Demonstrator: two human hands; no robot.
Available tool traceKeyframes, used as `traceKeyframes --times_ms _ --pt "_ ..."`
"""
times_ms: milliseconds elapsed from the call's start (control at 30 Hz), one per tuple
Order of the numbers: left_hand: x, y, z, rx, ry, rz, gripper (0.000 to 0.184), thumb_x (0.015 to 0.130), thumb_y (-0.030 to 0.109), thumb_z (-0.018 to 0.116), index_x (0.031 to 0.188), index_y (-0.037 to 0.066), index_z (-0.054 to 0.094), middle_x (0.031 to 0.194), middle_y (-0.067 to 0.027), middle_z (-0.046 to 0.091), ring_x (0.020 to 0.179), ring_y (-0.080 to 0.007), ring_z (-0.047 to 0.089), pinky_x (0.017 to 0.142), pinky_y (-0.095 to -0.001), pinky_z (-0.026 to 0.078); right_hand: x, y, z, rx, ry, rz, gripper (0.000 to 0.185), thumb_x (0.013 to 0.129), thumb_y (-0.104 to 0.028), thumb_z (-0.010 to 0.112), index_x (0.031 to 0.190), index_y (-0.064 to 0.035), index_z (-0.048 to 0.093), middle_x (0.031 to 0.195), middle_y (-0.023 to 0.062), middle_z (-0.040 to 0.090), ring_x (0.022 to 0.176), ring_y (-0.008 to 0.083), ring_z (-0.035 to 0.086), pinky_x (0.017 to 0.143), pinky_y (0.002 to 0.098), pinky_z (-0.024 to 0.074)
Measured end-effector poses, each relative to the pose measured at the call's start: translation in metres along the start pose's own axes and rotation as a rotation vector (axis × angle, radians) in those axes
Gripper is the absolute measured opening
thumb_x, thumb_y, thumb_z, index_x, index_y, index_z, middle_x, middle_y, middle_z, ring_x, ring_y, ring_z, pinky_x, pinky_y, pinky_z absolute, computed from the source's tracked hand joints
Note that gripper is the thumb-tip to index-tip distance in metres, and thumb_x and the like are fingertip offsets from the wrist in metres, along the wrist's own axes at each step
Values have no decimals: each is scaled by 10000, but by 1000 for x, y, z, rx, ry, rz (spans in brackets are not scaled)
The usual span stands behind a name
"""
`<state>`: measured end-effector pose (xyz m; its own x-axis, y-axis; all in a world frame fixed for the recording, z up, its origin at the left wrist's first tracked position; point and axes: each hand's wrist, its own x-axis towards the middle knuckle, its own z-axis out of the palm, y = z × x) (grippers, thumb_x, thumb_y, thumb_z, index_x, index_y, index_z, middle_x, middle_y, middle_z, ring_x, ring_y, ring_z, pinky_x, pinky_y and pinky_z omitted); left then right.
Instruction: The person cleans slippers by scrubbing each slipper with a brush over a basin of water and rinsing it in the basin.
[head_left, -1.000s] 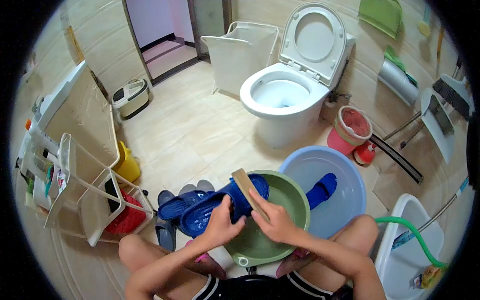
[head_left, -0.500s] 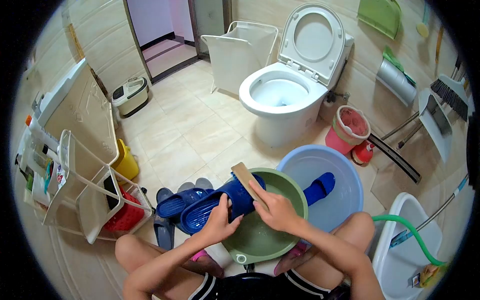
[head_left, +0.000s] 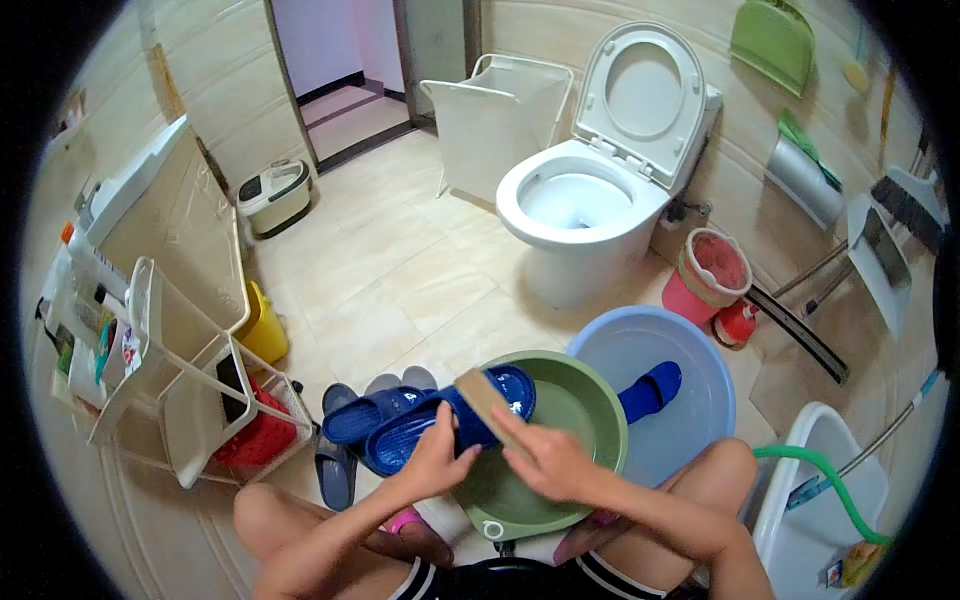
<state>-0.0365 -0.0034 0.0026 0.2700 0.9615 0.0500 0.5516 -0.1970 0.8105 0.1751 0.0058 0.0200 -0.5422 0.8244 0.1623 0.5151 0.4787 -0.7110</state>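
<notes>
My left hand point(head_left: 436, 458) is closed around a blue slipper point(head_left: 403, 441), holding it tilted over the left rim of the green basin point(head_left: 610, 420). In my right hand point(head_left: 555, 462) is a scrubbing brush with a flat wooden back point(head_left: 482, 405), laid across the slipper's strap; its bristles are hidden beneath. Water stands in the green basin below. Just behind the held slipper, another blue slipper point(head_left: 360, 415) rests on top of grey slippers point(head_left: 336, 472) on the floor. A further blue slipper point(head_left: 655, 390) lies in the light blue basin point(head_left: 722, 400) at the right.
A toilet point(head_left: 590, 200) with raised lid stands ahead, beside a white laundry basket point(head_left: 490, 130). Near it are a pink bucket point(head_left: 690, 290) and a red bottle point(head_left: 735, 325). A storage rack point(head_left: 190, 400) is at left; a white tub point(head_left: 820, 480) with a green hose point(head_left: 825, 465) is at right.
The brush has slid down and toward me along the slipper strap, with my right hand following. The whole view has shifted slightly, so the room appears lower and further right.
</notes>
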Motion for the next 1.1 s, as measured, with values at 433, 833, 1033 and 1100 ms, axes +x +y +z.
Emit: traceKeyframes --times_ms 433,833,1033,1100 --pt "-4 2 4 -242 138 -1 493 794 25 597 1156 -71 278 721 -144 479 571 -237 510 509 -345 389 -4 -19 12 56 -8 -73 602 870 -224 531 1418 -128 302 809 217 603 680 393 608 652 455 516" --pt "-14 -19 5 -327 36 -165 659 824 -33 562 1350 -49 166 1186 -170 499 1084 -191 510 885 -296 431 2 -25 16 -50 -122 12 619 843 -195 566 1407 -100 327 806 205 613 667 373 603 622 448 497" --pt "-28 -15 21 -168 91 33 653 814 -22 546 1338 -62 158 959 -198 561 859 -236 603 752 -296 462 13 10 14 -117 -25 122 589 849 -186 553 1393 -102 344 789 216 608 684 380 600 620 449 491" --pt "-31 -21 18 -205 36 -85 656 821 -13 561 1336 -85 162 1023 -207 539 937 -227 565 798 -300 447 -3 -1 30 0 0 34 606 850 -196 537 1409 -124 315 754 201 599 646 380 595 599 460 492"
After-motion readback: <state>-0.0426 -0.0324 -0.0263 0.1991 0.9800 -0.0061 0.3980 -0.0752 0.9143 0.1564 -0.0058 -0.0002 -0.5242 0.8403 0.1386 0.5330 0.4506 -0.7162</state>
